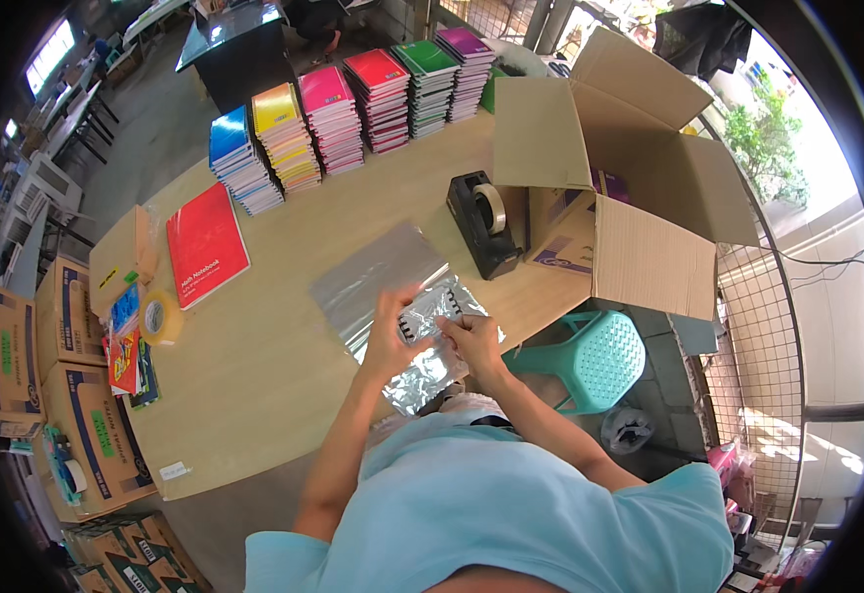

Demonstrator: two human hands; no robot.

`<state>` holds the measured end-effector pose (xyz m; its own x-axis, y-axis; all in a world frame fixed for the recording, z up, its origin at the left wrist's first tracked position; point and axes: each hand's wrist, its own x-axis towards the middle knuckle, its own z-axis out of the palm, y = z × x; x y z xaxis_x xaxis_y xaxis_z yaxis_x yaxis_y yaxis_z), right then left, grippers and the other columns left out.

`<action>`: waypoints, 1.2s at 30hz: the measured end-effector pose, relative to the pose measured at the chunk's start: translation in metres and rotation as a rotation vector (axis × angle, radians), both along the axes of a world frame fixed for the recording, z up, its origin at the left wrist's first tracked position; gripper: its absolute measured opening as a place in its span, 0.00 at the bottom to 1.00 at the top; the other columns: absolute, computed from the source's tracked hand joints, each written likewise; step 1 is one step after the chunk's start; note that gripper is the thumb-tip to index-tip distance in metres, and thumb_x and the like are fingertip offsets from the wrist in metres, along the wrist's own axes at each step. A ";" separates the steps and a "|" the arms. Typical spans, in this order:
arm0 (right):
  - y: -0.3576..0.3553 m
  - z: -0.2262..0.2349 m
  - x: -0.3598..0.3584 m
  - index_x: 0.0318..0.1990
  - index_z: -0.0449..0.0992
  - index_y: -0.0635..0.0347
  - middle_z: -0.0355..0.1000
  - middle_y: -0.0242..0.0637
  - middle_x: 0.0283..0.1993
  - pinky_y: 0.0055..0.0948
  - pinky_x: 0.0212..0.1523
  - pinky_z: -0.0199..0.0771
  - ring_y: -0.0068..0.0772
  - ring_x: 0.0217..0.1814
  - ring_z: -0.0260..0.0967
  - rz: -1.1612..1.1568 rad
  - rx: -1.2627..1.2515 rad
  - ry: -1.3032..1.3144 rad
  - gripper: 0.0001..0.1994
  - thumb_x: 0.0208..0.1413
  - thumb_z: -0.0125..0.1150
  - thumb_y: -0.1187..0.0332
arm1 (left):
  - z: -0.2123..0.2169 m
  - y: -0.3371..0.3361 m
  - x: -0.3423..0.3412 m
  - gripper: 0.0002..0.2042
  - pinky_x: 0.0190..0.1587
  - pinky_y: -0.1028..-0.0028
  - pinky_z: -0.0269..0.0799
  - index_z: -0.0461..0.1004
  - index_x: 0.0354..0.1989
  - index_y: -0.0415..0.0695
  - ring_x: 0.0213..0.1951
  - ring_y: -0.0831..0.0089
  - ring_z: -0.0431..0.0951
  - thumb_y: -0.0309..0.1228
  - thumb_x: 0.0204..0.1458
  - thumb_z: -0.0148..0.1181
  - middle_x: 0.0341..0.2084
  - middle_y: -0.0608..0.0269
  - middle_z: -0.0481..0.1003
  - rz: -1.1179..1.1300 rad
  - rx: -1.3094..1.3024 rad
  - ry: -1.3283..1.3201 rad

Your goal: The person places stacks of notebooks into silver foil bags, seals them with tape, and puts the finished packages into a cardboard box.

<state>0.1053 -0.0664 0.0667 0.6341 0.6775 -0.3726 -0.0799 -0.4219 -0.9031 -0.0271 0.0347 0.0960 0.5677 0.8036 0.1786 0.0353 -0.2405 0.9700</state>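
Note:
A shiny, crinkled silvery plastic bag (420,383) lies at the table's near edge, right in front of me. Black coil-like marks, as of a spiral binding, show in it between my hands; what they belong to is mostly hidden. My right hand (475,342) is closed in a pinch on the bag's upper part. Over its left side, my left hand (392,334) is held with thumb and fingers apart, the fingertips slightly blurred. Flat clear plastic sleeves (378,269) lie just beyond, partly under the silvery bag.
Notebook stacks in several colours (326,99) line the far edge. A black tape dispenser (484,225) stands beside an open carton (640,237). At left are a red notebook (207,242), a yellowish tape roll (161,318) and boxes (86,425). A green stool (595,364) stands right.

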 end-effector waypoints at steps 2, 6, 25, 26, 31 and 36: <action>0.002 0.011 -0.002 0.22 0.79 0.68 0.69 0.32 0.15 0.25 0.18 0.59 0.19 0.17 0.62 0.013 0.004 0.026 0.17 0.51 0.70 0.60 | 0.008 -0.001 -0.009 0.28 0.48 0.65 0.75 0.79 0.49 0.62 0.49 0.59 0.74 0.23 0.35 0.72 0.48 0.61 0.69 -0.128 0.453 0.352; -0.007 0.016 -0.001 0.25 0.77 0.67 0.66 0.29 0.18 0.21 0.18 0.57 0.17 0.18 0.60 0.015 0.115 0.429 0.15 0.55 0.67 0.62 | 0.007 0.007 -0.013 0.25 0.44 0.66 0.76 0.82 0.45 0.65 0.46 0.61 0.75 0.27 0.34 0.74 0.44 0.60 0.70 -0.101 0.407 0.422; -0.011 0.028 0.021 0.55 0.71 0.59 0.76 0.45 0.48 0.40 0.40 0.80 0.40 0.44 0.77 0.110 0.240 1.283 0.27 0.59 0.58 0.47 | -0.009 -0.019 -0.028 0.33 0.56 0.58 0.67 0.65 0.60 0.48 0.50 0.54 0.73 0.24 0.41 0.69 0.53 0.58 0.70 -0.453 0.476 0.124; -0.024 0.008 0.018 0.62 0.64 0.60 0.74 0.42 0.52 0.43 0.48 0.76 0.41 0.51 0.73 0.082 0.221 1.037 0.30 0.61 0.53 0.46 | -0.005 -0.032 -0.024 0.31 0.57 0.56 0.65 0.66 0.59 0.48 0.50 0.54 0.73 0.24 0.42 0.68 0.54 0.59 0.70 -0.570 0.447 0.027; -0.060 0.025 0.027 0.63 0.62 0.61 0.73 0.43 0.54 0.38 0.51 0.76 0.39 0.49 0.74 0.024 0.593 1.093 0.29 0.61 0.55 0.51 | -0.028 -0.063 -0.053 0.33 0.61 0.39 0.52 0.58 0.62 0.37 0.63 0.30 0.53 0.27 0.46 0.64 0.64 0.30 0.51 -0.036 0.691 -0.013; -0.119 0.174 0.079 0.65 0.59 0.66 0.66 0.40 0.61 0.33 0.59 0.67 0.35 0.60 0.66 -0.019 0.797 0.174 0.40 0.46 0.69 0.62 | -0.067 -0.043 -0.051 0.47 0.61 0.43 0.53 0.50 0.68 0.40 0.64 0.35 0.51 0.38 0.41 0.73 0.64 0.31 0.48 -0.051 0.532 0.596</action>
<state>0.1845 -0.1851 0.2406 0.6258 0.7703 0.1226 -0.2475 0.3452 -0.9053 -0.0784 -0.0082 0.0292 0.7223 0.6661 0.1858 0.4875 -0.6810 0.5464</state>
